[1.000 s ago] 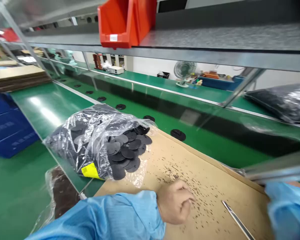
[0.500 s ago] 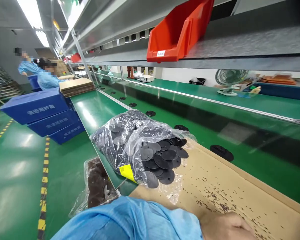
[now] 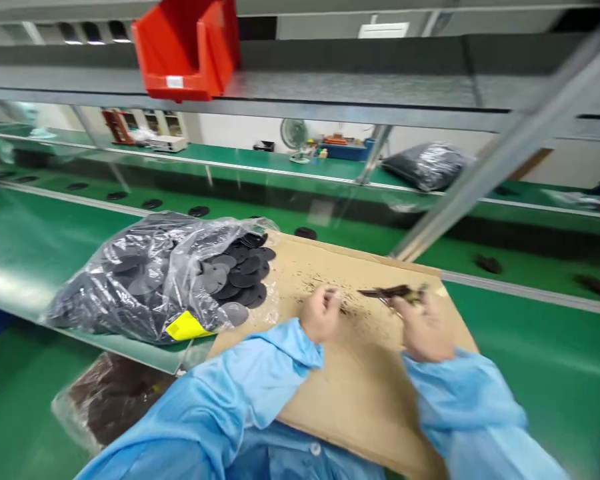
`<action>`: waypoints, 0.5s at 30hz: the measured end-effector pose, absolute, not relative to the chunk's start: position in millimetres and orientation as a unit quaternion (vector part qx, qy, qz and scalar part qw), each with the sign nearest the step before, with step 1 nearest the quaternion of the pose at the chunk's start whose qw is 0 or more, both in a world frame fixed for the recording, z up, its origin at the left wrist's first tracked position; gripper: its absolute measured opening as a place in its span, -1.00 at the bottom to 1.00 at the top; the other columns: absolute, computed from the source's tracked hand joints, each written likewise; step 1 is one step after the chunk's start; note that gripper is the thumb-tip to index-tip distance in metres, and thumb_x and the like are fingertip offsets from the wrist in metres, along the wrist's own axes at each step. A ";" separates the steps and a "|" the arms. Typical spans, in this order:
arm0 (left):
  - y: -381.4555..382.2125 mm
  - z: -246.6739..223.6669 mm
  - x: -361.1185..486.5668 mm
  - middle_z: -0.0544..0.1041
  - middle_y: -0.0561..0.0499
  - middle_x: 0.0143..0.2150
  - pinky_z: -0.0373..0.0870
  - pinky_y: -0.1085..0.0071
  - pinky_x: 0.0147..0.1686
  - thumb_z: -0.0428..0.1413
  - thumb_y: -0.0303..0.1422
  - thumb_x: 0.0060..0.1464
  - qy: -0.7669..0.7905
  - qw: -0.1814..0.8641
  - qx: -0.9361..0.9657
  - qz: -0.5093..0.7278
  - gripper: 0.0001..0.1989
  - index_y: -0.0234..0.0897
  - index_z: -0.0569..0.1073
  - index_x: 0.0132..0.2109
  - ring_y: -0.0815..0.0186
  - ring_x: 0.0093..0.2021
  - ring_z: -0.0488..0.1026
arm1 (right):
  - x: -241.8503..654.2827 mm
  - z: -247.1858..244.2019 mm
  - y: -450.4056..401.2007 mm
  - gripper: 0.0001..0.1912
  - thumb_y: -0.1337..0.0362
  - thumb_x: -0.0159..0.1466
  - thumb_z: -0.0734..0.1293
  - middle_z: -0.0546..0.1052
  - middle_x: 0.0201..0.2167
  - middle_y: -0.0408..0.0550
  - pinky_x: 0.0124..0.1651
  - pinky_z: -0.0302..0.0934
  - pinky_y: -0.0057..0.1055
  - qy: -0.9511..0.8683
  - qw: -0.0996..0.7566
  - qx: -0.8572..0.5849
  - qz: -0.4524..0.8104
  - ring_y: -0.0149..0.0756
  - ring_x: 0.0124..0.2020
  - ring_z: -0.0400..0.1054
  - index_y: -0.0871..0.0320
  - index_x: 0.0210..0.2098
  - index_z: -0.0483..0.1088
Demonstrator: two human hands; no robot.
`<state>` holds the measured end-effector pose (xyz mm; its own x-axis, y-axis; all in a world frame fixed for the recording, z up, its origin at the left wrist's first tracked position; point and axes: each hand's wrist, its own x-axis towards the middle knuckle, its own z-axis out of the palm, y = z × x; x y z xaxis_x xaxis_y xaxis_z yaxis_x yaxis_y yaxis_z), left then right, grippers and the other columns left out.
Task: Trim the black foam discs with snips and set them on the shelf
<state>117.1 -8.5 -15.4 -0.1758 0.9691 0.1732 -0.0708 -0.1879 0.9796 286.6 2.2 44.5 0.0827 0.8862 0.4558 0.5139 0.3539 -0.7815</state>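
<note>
My left hand [image 3: 322,313] is closed above the cardboard sheet [image 3: 340,400], fingers curled in; whether anything small is between them is hidden. My right hand [image 3: 427,327], slightly blurred, grips a dark pointed tool [image 3: 387,292] that looks like small scissors or nippers, its tip toward my left hand. Small dark bits [image 3: 350,303] lie scattered on the cardboard between and behind the hands. To the left, an open clear plastic bag [image 3: 130,280] spills black round discs [image 3: 243,277] onto the cardboard's edge. A yellow label [image 3: 187,327] is on the bag.
Behind the cardboard a green conveyor belt [image 3: 260,227] carries spaced dark pieces. A red bin [image 3: 180,67] sits on the shelf above. A slanted metal post [image 3: 480,173] rises at the right. Below the table edge at left is a bag of brown material [image 3: 115,393].
The view has swung right and now shows both hands. The tool in my right hand has come into view, while the co-workers and the stacked blue boxes have left it.
</note>
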 end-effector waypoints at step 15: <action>-33.7 18.2 28.7 0.47 -0.02 -0.40 0.34 0.55 -0.57 0.24 -0.40 -0.03 0.347 0.705 0.262 0.560 -0.79 -0.40 0.42 -0.25 0.44 -0.51 0.41 | 197.8 11.1 -21.4 -0.73 0.27 0.22 0.22 0.47 -0.14 0.03 -0.01 0.24 -0.22 -0.743 0.478 -0.428 0.189 -0.20 -0.10 0.35 0.14 -0.08 0.33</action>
<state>28.7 -33.7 18.2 0.1320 0.9714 -0.1972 -0.6080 0.2364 0.7579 197.8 -21.4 11.1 -0.1762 0.8167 0.5495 0.4553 0.5626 -0.6901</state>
